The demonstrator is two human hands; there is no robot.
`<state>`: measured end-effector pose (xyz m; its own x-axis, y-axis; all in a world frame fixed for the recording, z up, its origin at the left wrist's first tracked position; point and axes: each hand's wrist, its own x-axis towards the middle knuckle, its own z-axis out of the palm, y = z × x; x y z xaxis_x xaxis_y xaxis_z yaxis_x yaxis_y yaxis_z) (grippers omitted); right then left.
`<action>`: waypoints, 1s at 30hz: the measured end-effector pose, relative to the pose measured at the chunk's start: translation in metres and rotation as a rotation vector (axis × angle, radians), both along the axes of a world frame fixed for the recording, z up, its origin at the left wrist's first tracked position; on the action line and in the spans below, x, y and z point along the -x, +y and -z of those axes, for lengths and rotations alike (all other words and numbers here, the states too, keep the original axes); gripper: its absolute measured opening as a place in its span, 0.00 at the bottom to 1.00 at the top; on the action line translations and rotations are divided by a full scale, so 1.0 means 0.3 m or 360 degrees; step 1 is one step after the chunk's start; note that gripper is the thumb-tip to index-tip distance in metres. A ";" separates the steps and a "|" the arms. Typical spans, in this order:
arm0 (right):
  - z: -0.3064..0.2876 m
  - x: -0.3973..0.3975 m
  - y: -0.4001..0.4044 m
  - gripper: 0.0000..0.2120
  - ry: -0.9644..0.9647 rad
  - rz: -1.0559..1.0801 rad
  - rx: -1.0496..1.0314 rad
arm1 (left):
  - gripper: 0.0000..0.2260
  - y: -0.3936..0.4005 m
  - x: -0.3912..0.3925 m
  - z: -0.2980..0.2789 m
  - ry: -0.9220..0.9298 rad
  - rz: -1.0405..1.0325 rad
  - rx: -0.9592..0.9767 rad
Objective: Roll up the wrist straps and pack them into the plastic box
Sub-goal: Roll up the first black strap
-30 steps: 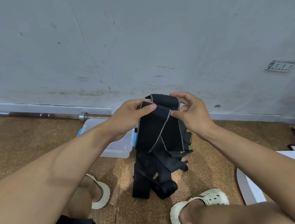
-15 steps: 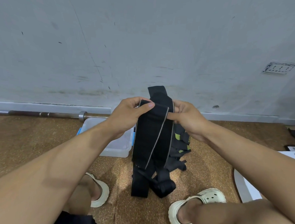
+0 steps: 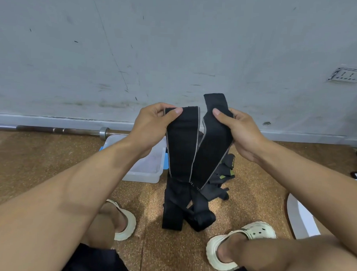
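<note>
Head view: you sit on a brown cork-like floor (image 3: 49, 160) facing a scuffed grey wall (image 3: 177, 43), with both hands raised in front of you.
Barbell: one steel bar (image 3: 57, 129) lies along the foot of the wall, beyond and to the left of your left hand.
Plastic box: one clear box (image 3: 147, 168) sits on the floor below your left hand, partly hidden by that forearm; whether anything is in it you cannot tell.
Wrist straps: two wide black bands are held up side by side, long axes near upright, spread apart at the top and meeting low down like a V. The left band (image 3: 182, 141) has pale edging; the right band (image 3: 213, 145) leans toward your right hand, its tip pointing up past your thumb.
Strap pile: more black straps (image 3: 190, 209) hang and lie tangled below both hands, between your two pale clogs (image 3: 248, 238); their number cannot be told.
Left hand: your left hand (image 3: 151, 124) pinches the top of the left band, thumb across the front, fingers curled behind.
Right hand: your right hand (image 3: 243, 134) grips the right band near its top, thumb on the front, fingers wrapped behind.
</note>
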<state>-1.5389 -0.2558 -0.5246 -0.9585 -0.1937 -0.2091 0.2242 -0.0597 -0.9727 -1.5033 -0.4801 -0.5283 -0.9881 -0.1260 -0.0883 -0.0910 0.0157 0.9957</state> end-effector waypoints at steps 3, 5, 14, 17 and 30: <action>-0.008 0.004 0.014 0.13 -0.0038 -0.0079 -0.0006 | 0.04 -0.001 0.006 0.003 0.0020 -0.0075 0.0015; -0.018 -0.003 0.013 0.11 -0.0002 -0.0152 -0.0009 | 0.04 -0.006 0.005 0.005 0.0033 -0.0095 0.0012; 0.003 -0.040 -0.046 0.15 0.0187 -0.0192 -0.0144 | 0.08 -0.001 -0.013 -0.012 0.0052 0.0077 0.0027; -0.005 -0.034 -0.045 0.16 0.0205 -0.0163 -0.0098 | 0.06 -0.003 -0.012 -0.009 0.0038 0.0103 -0.0021; -0.026 -0.022 -0.059 0.16 0.0140 -0.0074 0.0175 | 0.14 0.005 -0.018 0.003 -0.0193 0.0467 0.0191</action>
<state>-1.5325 -0.2735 -0.5168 -0.9618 -0.2552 -0.0996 0.1433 -0.1588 -0.9769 -1.4977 -0.4787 -0.5293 -0.9669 0.1456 -0.2094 -0.1831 0.1752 0.9674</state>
